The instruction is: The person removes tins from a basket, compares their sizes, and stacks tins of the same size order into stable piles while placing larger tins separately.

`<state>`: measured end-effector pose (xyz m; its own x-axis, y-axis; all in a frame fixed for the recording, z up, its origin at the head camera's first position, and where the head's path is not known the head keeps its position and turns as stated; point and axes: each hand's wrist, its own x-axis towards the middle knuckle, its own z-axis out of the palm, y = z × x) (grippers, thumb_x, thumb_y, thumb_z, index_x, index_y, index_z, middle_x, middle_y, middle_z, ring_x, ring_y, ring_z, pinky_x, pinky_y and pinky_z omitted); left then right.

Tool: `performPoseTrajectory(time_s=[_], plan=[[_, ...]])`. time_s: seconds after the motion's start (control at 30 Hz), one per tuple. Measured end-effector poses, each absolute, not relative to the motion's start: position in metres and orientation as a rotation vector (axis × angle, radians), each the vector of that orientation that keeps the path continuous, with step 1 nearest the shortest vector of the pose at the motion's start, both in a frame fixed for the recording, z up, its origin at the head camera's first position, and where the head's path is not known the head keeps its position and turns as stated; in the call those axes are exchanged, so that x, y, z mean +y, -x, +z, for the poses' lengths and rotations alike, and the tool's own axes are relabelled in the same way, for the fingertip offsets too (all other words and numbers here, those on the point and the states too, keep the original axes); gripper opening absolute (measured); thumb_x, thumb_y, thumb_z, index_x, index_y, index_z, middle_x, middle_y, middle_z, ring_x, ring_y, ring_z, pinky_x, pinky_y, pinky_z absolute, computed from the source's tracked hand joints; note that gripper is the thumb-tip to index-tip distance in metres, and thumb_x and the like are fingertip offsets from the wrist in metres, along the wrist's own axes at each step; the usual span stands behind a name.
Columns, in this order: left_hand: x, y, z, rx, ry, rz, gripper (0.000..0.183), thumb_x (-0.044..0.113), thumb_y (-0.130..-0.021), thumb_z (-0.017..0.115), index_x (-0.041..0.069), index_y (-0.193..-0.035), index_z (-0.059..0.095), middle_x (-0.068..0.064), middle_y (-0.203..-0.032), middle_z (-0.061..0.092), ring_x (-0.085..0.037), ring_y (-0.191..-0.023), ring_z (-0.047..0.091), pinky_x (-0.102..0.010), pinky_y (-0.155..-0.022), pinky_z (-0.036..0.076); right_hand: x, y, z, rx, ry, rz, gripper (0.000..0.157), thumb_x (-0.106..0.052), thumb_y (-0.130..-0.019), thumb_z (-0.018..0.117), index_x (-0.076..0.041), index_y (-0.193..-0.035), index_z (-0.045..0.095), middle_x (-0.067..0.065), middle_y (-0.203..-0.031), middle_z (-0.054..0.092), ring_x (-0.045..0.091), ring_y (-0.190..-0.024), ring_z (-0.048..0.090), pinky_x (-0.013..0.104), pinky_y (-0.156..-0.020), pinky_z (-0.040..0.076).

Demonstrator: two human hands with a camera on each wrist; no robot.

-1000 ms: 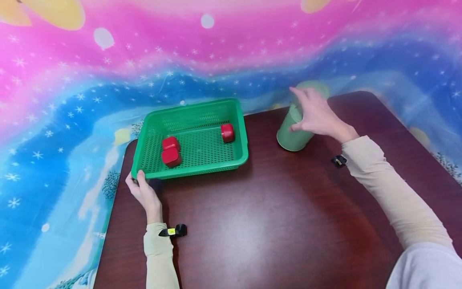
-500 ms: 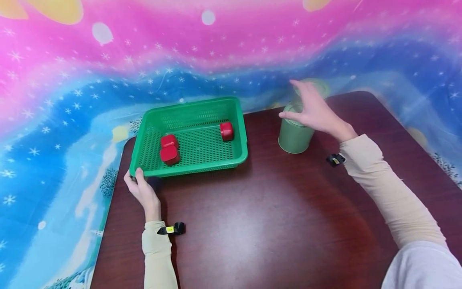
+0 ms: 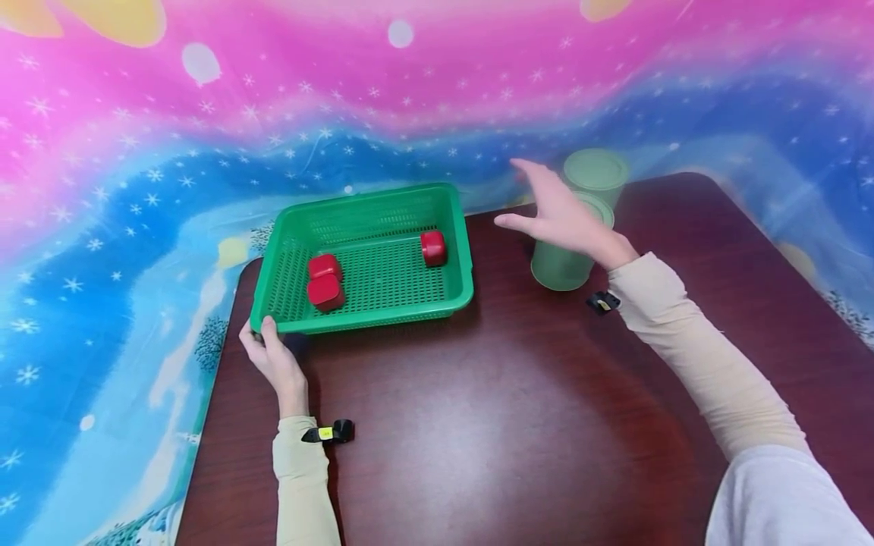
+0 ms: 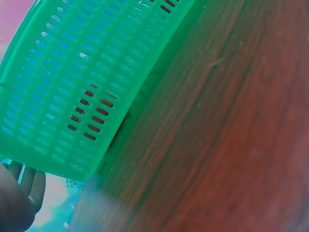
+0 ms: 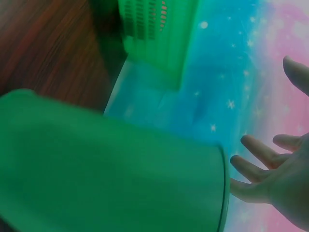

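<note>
At the near left corner of the green plastic basket, my left hand grips the rim, thumb on top. Three red rounded blocks lie inside: one red block touches another red block on the left, and a third red block is at the right. My right hand, fingers spread and holding nothing, hovers in front of and above a pale green lidded can, partly hiding it. In the right wrist view the can fills the lower left, beside the fingertips.
A second green can stands behind the first, near the back edge of the dark wooden table. A patterned blue and pink cloth hangs right behind the table. Each sleeve carries a small black camera.
My right hand has let go of the front can and moved left from it. That can was leaning and now stands upright. My left hand and the basket stay in place.
</note>
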<state>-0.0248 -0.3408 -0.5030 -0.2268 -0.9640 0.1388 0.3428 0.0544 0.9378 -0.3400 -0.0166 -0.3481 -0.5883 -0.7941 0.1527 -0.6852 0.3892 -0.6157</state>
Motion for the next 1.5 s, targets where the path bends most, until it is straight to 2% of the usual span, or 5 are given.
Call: performPoseTrajectory(time_s=[0.5,0.73,0.97,1.17,1.5], plan=[[-0.341,0.026,-0.503,-1.159,-0.767,-1.451,0.023,0.016,-0.105,0.056,0.005,-0.125,0.056,-0.01,-0.109,0.056,-0.018,-0.099,0.054,-0.031,-0.093,0.04,-0.079,0.316,-0.358,2.328,1.44,-0.997,0.094,-0.039,-0.094,0.076,-0.002,-0.163,0.022,0.019,-0.156,0.041,0.032,-0.142,0.042,0.05,-0.117,0.032],[-0.34,0.029,-0.504,-1.16,-0.762,-1.455,0.023,0.015,-0.105,0.056,0.004,-0.125,0.056,-0.011,-0.11,0.057,-0.019,-0.099,0.054,-0.032,-0.093,0.04,-0.107,0.306,-0.372,2.24,1.468,-0.994,0.092,-0.029,-0.093,0.078,-0.002,-0.162,0.024,0.019,-0.151,0.046,0.033,-0.141,0.042,0.048,-0.117,0.032],[-0.341,0.028,-0.503,-1.157,-0.761,-1.451,0.021,0.016,-0.105,0.057,0.005,-0.123,0.056,-0.01,-0.109,0.057,-0.018,-0.099,0.053,-0.029,-0.091,0.04,-0.133,0.299,-0.39,2.195,1.544,-0.865,0.09,-0.031,-0.096,0.076,-0.003,-0.162,0.022,0.017,-0.149,0.046,0.032,-0.139,0.043,0.046,-0.115,0.034],[-0.341,0.026,-0.503,-1.159,-0.76,-1.468,0.024,0.016,-0.105,0.056,0.005,-0.126,0.055,-0.011,-0.116,0.058,-0.022,-0.107,0.054,-0.03,-0.094,0.04,-0.144,0.293,-0.401,2.182,1.556,-0.773,0.091,-0.031,-0.096,0.076,-0.002,-0.162,0.022,0.018,-0.151,0.042,0.032,-0.14,0.041,0.046,-0.114,0.035],[-0.342,0.027,-0.502,-1.157,-0.752,-1.446,0.022,0.015,-0.104,0.057,0.005,-0.123,0.056,-0.012,-0.113,0.057,-0.023,-0.105,0.053,-0.03,-0.093,0.04,-0.157,0.288,-0.416,2.245,1.629,-0.491,0.087,-0.02,-0.097,0.075,-0.004,-0.163,0.021,0.021,-0.152,0.038,0.035,-0.138,0.039,0.045,-0.105,0.042]])
